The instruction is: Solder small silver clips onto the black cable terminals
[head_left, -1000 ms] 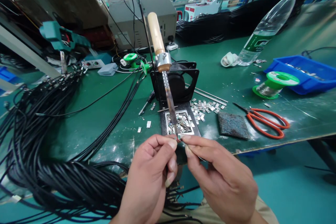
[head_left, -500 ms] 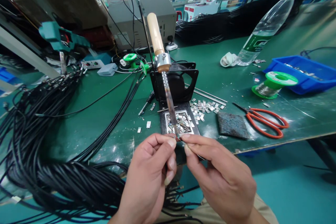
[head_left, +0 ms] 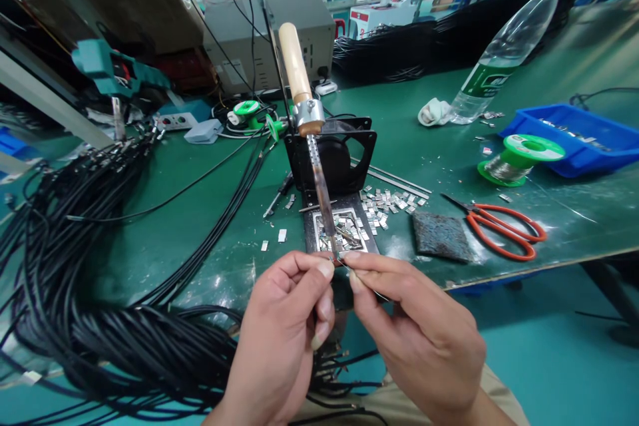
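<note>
A soldering iron (head_left: 322, 186) with a wooden handle (head_left: 294, 63) is held tip-down on a stand, its tip just beyond my fingertips. My left hand (head_left: 287, 319) is closed in a pinch at the left of the tip; the small piece in it is mostly hidden by the fingers. From the right, my right hand (head_left: 419, 326) pinches a thin solder wire (head_left: 343, 266), with its end close to the tip. Behind the fingertips, a small square tray (head_left: 360, 221) holds many little metal connector pieces, and more connector pieces (head_left: 384, 206) lie scattered beside it.
A black fan (head_left: 332, 160) stands behind the iron. To the right are a sponge (head_left: 442, 237), orange-handled scissors (head_left: 509, 229), a solder spool (head_left: 509, 163), a blue bin (head_left: 574, 140) and a plastic bottle (head_left: 492, 73). Black cables (head_left: 124, 339) fill the left side and hang over the edge.
Both hands keep the same pinch by the iron tip, with hardly any movement. The whole view has shifted very slightly.
</note>
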`<state>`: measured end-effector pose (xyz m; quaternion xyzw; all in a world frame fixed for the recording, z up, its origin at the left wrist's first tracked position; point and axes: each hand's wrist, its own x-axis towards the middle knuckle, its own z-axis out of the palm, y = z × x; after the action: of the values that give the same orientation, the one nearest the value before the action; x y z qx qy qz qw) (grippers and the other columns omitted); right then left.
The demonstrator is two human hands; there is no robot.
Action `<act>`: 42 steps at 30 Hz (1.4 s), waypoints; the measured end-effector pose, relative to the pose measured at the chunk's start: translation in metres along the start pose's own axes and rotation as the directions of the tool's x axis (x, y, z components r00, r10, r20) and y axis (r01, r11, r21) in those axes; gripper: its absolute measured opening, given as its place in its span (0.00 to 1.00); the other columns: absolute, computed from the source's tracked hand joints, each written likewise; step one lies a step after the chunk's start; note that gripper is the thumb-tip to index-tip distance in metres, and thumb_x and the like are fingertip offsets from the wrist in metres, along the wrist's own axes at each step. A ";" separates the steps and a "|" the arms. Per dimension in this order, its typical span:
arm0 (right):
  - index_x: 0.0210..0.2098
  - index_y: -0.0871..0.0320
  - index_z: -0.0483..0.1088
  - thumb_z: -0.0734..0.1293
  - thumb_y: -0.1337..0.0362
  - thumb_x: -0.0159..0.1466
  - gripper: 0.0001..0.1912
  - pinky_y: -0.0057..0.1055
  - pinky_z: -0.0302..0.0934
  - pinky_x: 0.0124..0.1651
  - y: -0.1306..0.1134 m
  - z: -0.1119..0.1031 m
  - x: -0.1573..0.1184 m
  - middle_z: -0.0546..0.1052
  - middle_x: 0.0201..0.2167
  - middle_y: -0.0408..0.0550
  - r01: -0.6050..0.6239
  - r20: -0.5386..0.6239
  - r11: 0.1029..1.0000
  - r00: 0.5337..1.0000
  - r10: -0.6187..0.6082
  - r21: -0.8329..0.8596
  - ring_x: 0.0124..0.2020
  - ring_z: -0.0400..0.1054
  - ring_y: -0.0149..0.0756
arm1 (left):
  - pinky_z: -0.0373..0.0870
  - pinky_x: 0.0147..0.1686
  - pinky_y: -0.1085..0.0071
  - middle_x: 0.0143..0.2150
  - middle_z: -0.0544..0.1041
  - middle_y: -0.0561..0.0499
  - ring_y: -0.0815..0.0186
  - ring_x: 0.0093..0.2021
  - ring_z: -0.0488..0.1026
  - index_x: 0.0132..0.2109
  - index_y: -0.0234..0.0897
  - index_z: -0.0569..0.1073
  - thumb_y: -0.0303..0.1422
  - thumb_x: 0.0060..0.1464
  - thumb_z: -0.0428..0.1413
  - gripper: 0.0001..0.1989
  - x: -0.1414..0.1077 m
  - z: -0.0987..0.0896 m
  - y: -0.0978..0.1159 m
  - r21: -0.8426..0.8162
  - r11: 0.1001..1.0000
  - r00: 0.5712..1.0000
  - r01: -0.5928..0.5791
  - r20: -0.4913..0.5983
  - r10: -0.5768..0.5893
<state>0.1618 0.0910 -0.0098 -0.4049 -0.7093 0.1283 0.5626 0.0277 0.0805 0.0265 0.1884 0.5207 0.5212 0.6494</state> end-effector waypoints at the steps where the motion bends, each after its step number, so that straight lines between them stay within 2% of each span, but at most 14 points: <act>1: 0.37 0.59 0.76 0.69 0.78 0.65 0.09 0.26 0.78 0.49 0.000 0.000 0.000 0.85 0.40 0.49 0.002 0.002 1.000 1.000 -0.002 -0.003 0.41 0.82 0.32 | 0.53 0.18 0.80 0.19 0.66 0.57 0.76 0.19 0.56 0.29 0.35 0.72 0.36 0.52 0.69 0.15 0.000 0.000 0.000 0.000 1.000 1.000 -0.001 0.002 0.001; 13: 0.37 0.61 0.77 0.70 0.79 0.65 0.08 0.17 0.72 0.54 0.002 0.000 -0.003 0.85 0.40 0.49 -0.013 0.006 1.000 1.000 0.013 0.017 0.43 0.80 0.26 | 0.53 0.18 0.81 0.19 0.67 0.57 0.76 0.19 0.57 0.29 0.34 0.73 0.35 0.51 0.70 0.14 0.001 -0.002 -0.003 -0.018 1.000 1.000 0.002 0.005 -0.002; 42: 0.36 0.62 0.76 0.70 0.79 0.65 0.07 0.19 0.73 0.53 0.000 0.000 -0.001 0.85 0.41 0.50 0.009 0.006 1.000 1.000 -0.009 0.003 0.44 0.80 0.27 | 0.54 0.18 0.80 0.19 0.66 0.57 0.76 0.19 0.56 0.29 0.35 0.72 0.35 0.53 0.68 0.13 0.003 -0.001 -0.002 -0.006 1.000 1.000 -0.006 -0.001 0.006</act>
<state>0.1615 0.0907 -0.0107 -0.4003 -0.7126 0.1279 0.5619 0.0272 0.0818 0.0229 0.1877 0.5188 0.5247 0.6484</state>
